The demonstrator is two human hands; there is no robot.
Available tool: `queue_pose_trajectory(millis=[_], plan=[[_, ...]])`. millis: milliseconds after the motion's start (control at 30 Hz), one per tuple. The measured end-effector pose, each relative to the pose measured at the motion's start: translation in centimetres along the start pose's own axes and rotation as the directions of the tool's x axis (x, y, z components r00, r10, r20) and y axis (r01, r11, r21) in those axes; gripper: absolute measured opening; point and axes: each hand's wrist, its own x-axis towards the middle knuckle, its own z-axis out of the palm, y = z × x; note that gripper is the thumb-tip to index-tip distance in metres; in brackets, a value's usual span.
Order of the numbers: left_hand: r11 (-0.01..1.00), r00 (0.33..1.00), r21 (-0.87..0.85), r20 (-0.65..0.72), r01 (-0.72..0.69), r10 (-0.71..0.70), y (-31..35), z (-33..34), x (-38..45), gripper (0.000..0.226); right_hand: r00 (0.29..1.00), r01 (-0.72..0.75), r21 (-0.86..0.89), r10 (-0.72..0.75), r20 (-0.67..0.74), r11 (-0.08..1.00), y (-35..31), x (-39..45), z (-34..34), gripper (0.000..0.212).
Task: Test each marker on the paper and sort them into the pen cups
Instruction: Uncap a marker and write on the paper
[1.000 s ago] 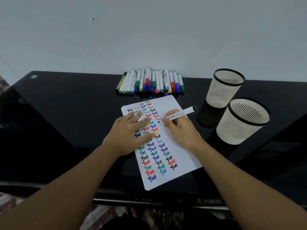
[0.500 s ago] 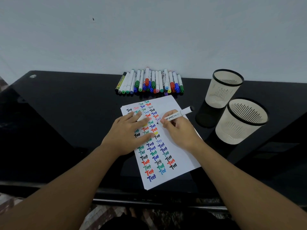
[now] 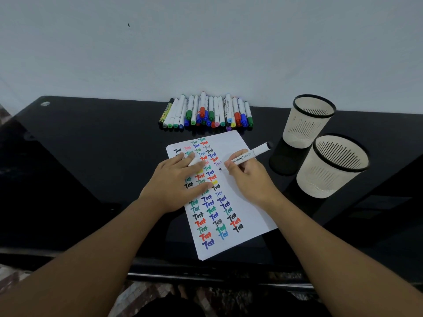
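**Marker tip on the page, cap held under the other hand**

While the right hand (image 3: 249, 177) pinches a white marker (image 3: 246, 157) between thumb and curled fingers, the marker's dark tip rests on the paper (image 3: 242, 202) beside a small black mark, just below a faint purple "Test". The barrel is white with printed lettering along its side and a dark far end, and it slants up and to the right, towards the pen cups. The left hand (image 3: 177, 181) lies flat on the paper's left half with fingers nearly straight, and a white cap (image 3: 194, 161) sits tucked between two of those fingers.

The paper lies slightly turned on the black glossy table (image 3: 80, 168), covered in columns of the word "Test" in black, red, green, blue, teal and pink, with two yellow smears. Part of those columns is hidden under the left hand.

Beyond the paper, against the wall (image 3: 206, 46), a row of capped markers (image 3: 206, 113) lies side by side, some stacked on others, with green, blue, red, purple and yellow caps facing the person; a yellow-and-black one lies at the row's left end. To the right stand two white slotted pen cups with black rims: the far cup (image 3: 306, 124) and the near cup (image 3: 332, 170), just beside each other, their insides showing no markers.
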Motion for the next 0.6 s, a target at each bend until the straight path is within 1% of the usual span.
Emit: queue_pose_trajectory(millis=[67, 167, 400, 500, 600], plan=[[1.0, 1.0, 0.002, -0.003, -0.002, 0.002, -0.03, 0.04, 0.0, 0.079, 1.0, -0.015, 0.013, 0.015, -0.003, 1.0, -0.01, 0.08, 0.06, 0.015], [1.0, 1.0, 0.003, -0.009, -0.006, 0.006, -0.06, 0.06, -0.02, 0.079, 1.0, -0.007, -0.031, 0.007, 0.021, 0.999, -0.04, 0.14, 0.11, 0.017], [1.0, 1.0, -0.002, 0.007, -0.002, 0.002, 0.1, -0.1, -0.03, 0.08, 0.999, 0.032, -0.048, -0.032, 0.003, 0.998, 0.01, 0.0, -0.03, 0.008], [1.0, 1.0, 0.007, 0.004, -0.003, 0.003, -0.01, -0.04, -0.01, 0.08, 0.999, 0.033, -0.052, -0.032, 0.004, 0.998, -0.03, -0.08, -0.1, 0.01], [1.0, 1.0, 0.007, 0.007, -0.005, 0.005, -0.17, 0.04, -0.04, 0.079, 0.999, 0.001, -0.016, -0.001, -0.038, 1.0, 0.05, -0.12, -0.13, 0.018]])
